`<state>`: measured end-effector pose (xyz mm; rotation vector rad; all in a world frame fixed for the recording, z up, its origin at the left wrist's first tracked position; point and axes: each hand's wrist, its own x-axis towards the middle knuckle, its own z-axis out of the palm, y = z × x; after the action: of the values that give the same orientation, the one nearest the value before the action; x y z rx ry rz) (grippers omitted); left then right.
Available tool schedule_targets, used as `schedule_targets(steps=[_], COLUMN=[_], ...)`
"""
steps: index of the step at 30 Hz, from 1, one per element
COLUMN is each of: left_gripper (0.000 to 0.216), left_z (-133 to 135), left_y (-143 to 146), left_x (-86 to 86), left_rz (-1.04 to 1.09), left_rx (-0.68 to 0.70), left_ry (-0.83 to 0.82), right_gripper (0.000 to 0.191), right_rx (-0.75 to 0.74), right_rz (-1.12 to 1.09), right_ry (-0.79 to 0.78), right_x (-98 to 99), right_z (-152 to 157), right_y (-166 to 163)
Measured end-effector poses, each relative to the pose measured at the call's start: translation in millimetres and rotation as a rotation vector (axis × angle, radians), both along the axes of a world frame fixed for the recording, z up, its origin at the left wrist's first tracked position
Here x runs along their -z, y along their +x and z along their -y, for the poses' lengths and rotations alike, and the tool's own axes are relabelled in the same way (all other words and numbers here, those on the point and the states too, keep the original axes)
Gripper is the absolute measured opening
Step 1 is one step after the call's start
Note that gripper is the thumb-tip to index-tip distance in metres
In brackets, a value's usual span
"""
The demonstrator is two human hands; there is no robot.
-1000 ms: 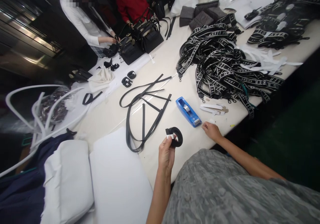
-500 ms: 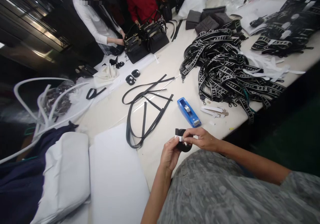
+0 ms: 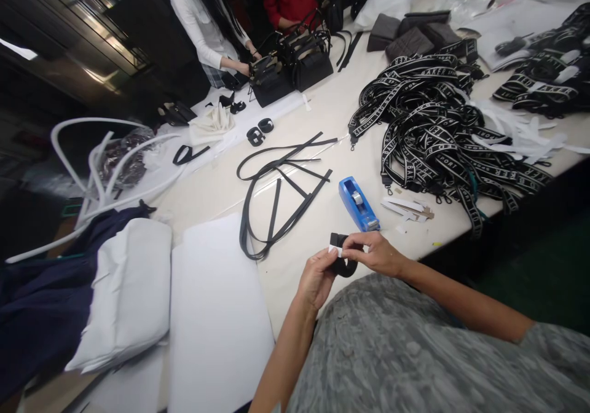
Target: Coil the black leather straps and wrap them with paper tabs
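Observation:
Close to my body, a coiled black strap (image 3: 345, 268) sits between both hands, with a small white paper band (image 3: 335, 251) across its upper part. My left hand (image 3: 317, 278) is closed on the coil from below left, thumb against the white band. With its fingertips pinched at the band's right end, my right hand (image 3: 373, 253) touches the coil too. A blue tape dispenser (image 3: 358, 204) stands on the table just beyond my hands. To its left lie loose black straps (image 3: 271, 216), to its right some paper strips (image 3: 408, 209).
A large heap of black-and-white lettered straps (image 3: 428, 124) covers the table's right side. White sheets (image 3: 216, 314) and a folded white cloth (image 3: 131, 284) lie at left. Two co-workers stand at the far side by black handbags (image 3: 271, 81). Small coiled straps (image 3: 255, 135) lie mid-table.
The view has shifted, so the table things appear farther right. My hands keep hold of the coiled strap, with the white band slightly more tilted.

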<state>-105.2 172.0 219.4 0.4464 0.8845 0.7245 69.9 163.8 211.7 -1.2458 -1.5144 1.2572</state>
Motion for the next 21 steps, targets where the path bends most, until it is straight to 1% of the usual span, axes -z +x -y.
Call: schedule_targets(steps=[3, 8, 10, 13, 15, 16, 18, 20, 21], left_gripper=[0.027, 0.03, 0.031, 0.037, 0.044, 0.045, 0.048, 0.048, 0.047], left_z=[-0.5, -0.3, 1.7, 6.7, 8.0, 7.3, 3.7, -0.1, -1.5], left_y=[-1.6, -4.2, -4.7, -4.9, -4.1, -3.2, -0.9, 1.5, 2.5], left_x=[-1.0, 3.4, 2.5, -0.6, 0.6, 2.0, 3.9, 2.3, 0.4], left_rz=[-0.034, -0.12, -0.164, -0.232, -0.26, -0.253, -0.199, -0.123, -0.088], left_rx=[0.014, 0.056, 0.061, 0.04, 0.024, 0.002, -0.009, -0.022, -0.027], left_ry=[0.036, 0.089, 0.122, 0.197, 0.246, 0.235, 0.188, 0.133, 0.098], right_gripper=[0.02, 0.028, 0.029, 0.033, 0.04, 0.04, 0.037, 0.03, 0.027], right_rx=[0.048, 0.14, 0.152, 0.173, 0.195, 0.193, 0.195, 0.216, 0.23], right_rz=[-0.001, 0.057, 0.073, 0.102, 0.128, 0.137, 0.188, 0.228, 0.244], right_ry=[-0.09, -0.305, -0.344, -0.36, -0.386, -0.369, -0.226, -0.074, 0.001], right_x=[-2.3, -1.9, -0.2, 8.8, 22.5, 30.8, 45.7, 53.7, 54.3], right_z=[0.3, -0.6, 1.4, 8.1, 9.9, 8.6, 2.7, -4.4, -7.4], right_y=[-4.1, -11.6, -14.9, -18.6, -17.9, -16.3, -11.3, -5.5, -2.7])
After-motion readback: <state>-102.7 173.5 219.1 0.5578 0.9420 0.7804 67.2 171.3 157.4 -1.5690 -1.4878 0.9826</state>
